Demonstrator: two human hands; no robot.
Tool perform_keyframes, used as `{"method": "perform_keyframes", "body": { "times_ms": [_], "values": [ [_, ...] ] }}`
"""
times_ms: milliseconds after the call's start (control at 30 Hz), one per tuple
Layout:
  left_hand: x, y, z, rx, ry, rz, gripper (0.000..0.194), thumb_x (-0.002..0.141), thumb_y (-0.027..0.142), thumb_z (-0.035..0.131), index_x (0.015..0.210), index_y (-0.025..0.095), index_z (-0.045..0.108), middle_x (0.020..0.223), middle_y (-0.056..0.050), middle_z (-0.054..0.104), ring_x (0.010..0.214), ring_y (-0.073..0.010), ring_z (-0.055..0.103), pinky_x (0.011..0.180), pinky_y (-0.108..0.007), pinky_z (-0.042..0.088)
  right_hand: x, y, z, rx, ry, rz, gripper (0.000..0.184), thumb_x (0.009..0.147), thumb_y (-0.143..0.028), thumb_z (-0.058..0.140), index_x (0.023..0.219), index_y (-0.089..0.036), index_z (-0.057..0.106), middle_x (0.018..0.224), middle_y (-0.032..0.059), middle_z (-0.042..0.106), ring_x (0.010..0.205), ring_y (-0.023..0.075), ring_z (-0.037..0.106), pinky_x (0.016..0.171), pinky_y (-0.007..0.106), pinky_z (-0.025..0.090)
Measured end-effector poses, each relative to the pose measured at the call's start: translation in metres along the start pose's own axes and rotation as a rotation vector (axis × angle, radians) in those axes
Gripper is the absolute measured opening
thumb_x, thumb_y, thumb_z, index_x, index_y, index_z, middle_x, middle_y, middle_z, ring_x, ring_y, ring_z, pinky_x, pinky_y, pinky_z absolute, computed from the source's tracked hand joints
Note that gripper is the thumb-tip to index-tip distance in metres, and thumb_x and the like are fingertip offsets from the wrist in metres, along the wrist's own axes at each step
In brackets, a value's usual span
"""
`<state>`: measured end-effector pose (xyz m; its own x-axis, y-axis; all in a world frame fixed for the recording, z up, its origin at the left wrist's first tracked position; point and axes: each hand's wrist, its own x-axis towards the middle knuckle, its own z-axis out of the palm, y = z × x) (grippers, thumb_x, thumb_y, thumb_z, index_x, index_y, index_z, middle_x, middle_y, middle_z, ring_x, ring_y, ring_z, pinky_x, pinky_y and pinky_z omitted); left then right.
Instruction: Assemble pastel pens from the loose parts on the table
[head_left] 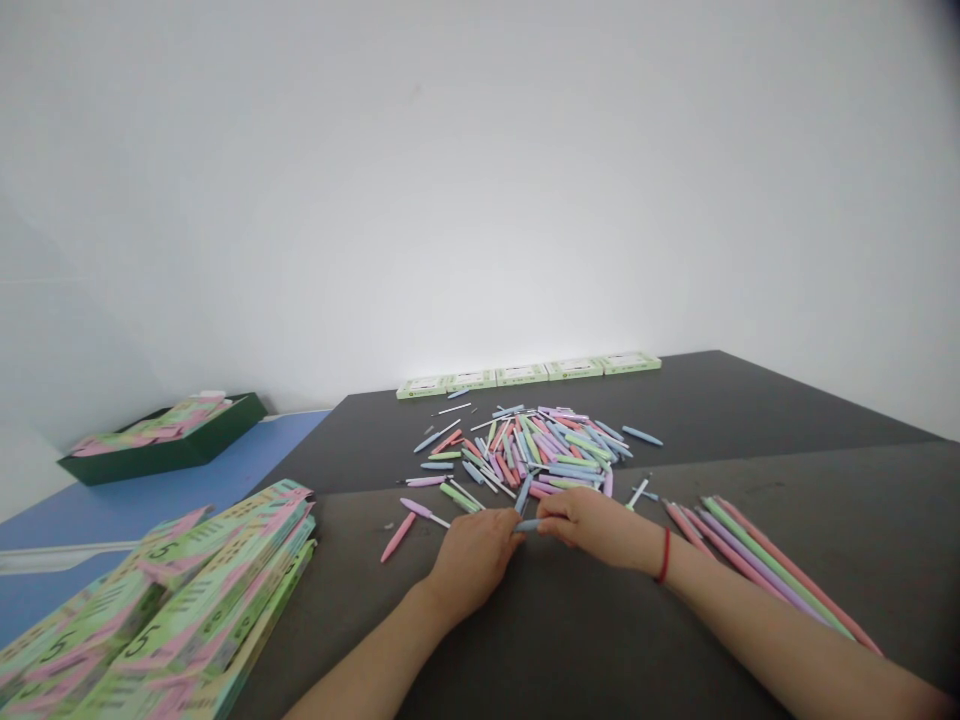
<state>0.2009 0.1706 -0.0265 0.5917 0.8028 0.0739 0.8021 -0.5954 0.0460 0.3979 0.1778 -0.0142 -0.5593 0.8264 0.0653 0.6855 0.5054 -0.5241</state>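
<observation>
My left hand (478,550) and my right hand (589,520) meet at the near edge of a pile of pen parts (559,440). A short light-blue pen barrel (528,525) spans the gap between them, pinched at one end by each hand. Another blue barrel (523,492) stands tilted just behind my left fingertips; whether that hand touches it I cannot tell. The pile mixes pink, green, purple and blue barrels with thin white refills. Left of my left hand lie a purple pen piece (417,508) with a white stem and a pink barrel (397,537).
Long pastel rods (772,565) lie at the right, beside my forearm. Stacked printed packs (202,590) fill the near left. A dark green box (161,455) with more packs stands on a blue surface (300,430). Several flat pale-green boxes (521,374) line the wall.
</observation>
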Motion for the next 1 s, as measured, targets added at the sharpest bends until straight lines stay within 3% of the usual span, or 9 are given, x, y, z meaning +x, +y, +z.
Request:
{"method": "perform_keyframes", "body": {
  "times_ms": [400, 800, 900, 967, 1000],
  "values": [
    [0.001, -0.003, 0.005, 0.014, -0.019, 0.042, 0.019, 0.093, 0.033, 0.04, 0.089, 0.02, 0.054, 0.084, -0.003, 0.067, 0.077, -0.0207, 0.063, 0.065, -0.028, 0.045, 0.0, 0.001, 0.002, -0.004, -0.015, 0.011, 0.025, 0.088, -0.029, 0.047, 0.071, -0.017, 0.062, 0.062, -0.0003, 0.056, 0.061, 0.0132, 0.05, 0.056, 0.022, 0.032],
    [-0.002, 0.001, 0.001, 0.015, -0.032, 0.116, 0.015, 0.093, 0.033, 0.04, 0.096, 0.023, 0.052, 0.089, -0.002, 0.067, 0.085, -0.0201, 0.063, 0.069, -0.026, 0.043, 0.002, 0.009, 0.006, 0.32, -0.189, 0.103, 0.04, 0.092, -0.033, 0.038, 0.072, -0.014, 0.067, 0.047, -0.0035, 0.047, 0.042, 0.0081, 0.041, 0.049, 0.02, 0.035],
    [-0.002, -0.001, -0.002, -0.009, 0.01, 0.109, 0.014, 0.094, 0.029, 0.039, 0.096, 0.023, 0.052, 0.088, -0.001, 0.066, 0.081, -0.0184, 0.062, 0.065, -0.025, 0.04, 0.0, 0.0, 0.003, 0.276, -0.132, 0.102, 0.032, 0.089, -0.035, 0.044, 0.075, -0.015, 0.065, 0.048, -0.0035, 0.051, 0.045, 0.0096, 0.045, 0.051, 0.021, 0.035],
    [-0.002, -0.004, -0.003, -0.052, 0.06, 0.103, 0.014, 0.094, 0.028, 0.038, 0.096, 0.023, 0.051, 0.086, 0.0, 0.066, 0.078, -0.0171, 0.062, 0.062, -0.024, 0.038, -0.002, -0.008, 0.0, 0.209, -0.039, 0.072, 0.019, 0.079, -0.034, 0.06, 0.086, -0.016, 0.061, 0.06, -0.0023, 0.058, 0.055, 0.012, 0.052, 0.054, 0.021, 0.034],
    [-0.002, -0.006, -0.004, -0.078, 0.084, 0.097, 0.013, 0.094, 0.027, 0.038, 0.095, 0.023, 0.051, 0.084, 0.001, 0.066, 0.076, -0.0164, 0.061, 0.061, -0.024, 0.036, -0.003, -0.012, -0.002, 0.173, 0.016, 0.062, 0.022, 0.074, -0.03, 0.066, 0.091, -0.018, 0.059, 0.066, -0.0019, 0.061, 0.06, 0.013, 0.053, 0.054, 0.021, 0.033]
  ]
}}
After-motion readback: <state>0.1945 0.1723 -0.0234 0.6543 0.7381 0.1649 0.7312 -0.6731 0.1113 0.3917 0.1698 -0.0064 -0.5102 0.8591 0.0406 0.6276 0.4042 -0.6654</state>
